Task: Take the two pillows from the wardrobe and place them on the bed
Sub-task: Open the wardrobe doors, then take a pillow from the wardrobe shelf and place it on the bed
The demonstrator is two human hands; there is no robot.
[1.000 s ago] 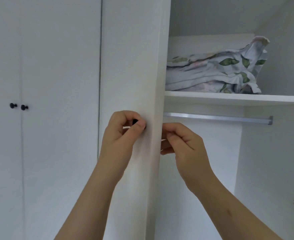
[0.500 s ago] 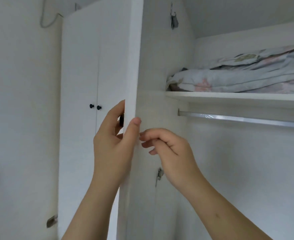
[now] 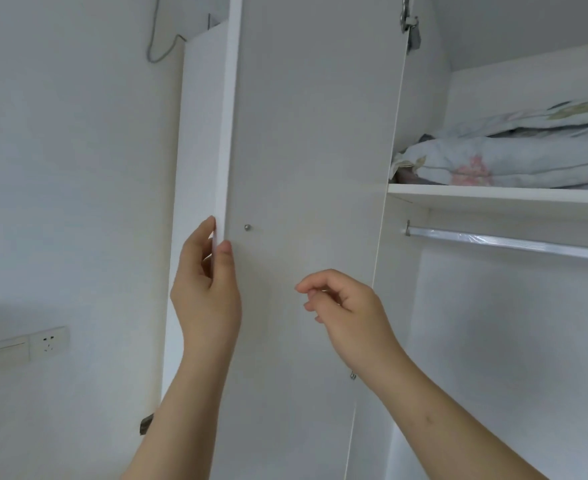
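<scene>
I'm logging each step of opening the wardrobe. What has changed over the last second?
The wardrobe door has swung further open to the left, its inner face now toward the camera. The left hand moved from the knob to gripping the door's free edge. The right hand came off that edge and hangs loosely curled, empty. The floral bedding stays on the shelf, untouched.

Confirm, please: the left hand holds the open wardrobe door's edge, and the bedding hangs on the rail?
No. The head view shows the bedding lying on the shelf above the rail; the left hand does hold the door's edge.
</scene>
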